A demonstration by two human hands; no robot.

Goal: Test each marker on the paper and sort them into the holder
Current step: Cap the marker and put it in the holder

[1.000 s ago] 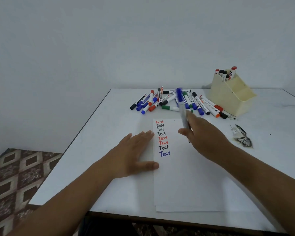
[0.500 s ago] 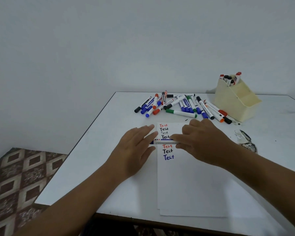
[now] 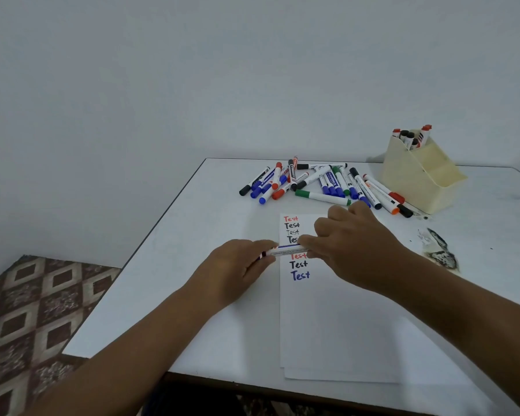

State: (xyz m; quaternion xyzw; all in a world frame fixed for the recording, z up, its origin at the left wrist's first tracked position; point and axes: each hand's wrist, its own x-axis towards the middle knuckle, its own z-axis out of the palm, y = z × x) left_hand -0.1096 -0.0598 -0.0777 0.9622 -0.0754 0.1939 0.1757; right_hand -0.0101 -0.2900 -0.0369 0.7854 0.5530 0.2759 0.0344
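**Both hands on one blue marker over the test sheet**

My left hand (image 3: 237, 267) curls round one end of a marker (image 3: 285, 251), and my right hand (image 3: 354, 244) pinches the other end with its fingertips, so the marker lies level between them, across the upper part of the paper (image 3: 336, 325). I see a white barrel with a blue stripe along it and small print I cannot read; both ends are hidden in my hands.

Under the marker, the paper carries the word "Test" in a column down its left edge: I count seven lines showing, red on top, then black ones, a red one partly covered, black, and blue lowest. A second sheet peeks out beneath the first at the near edge.

Beyond the paper lies a loose pile of markers (image 3: 321, 183), roughly twenty, with blue, black, red, orange and green caps; their labels are too small to read. Right of the pile stands a cream holder (image 3: 418, 178), with about five markers upright in its tallest rear compartment. Right of the paper lies a stained crumpled scrap (image 3: 440, 250). All rest on a white table (image 3: 192, 295).
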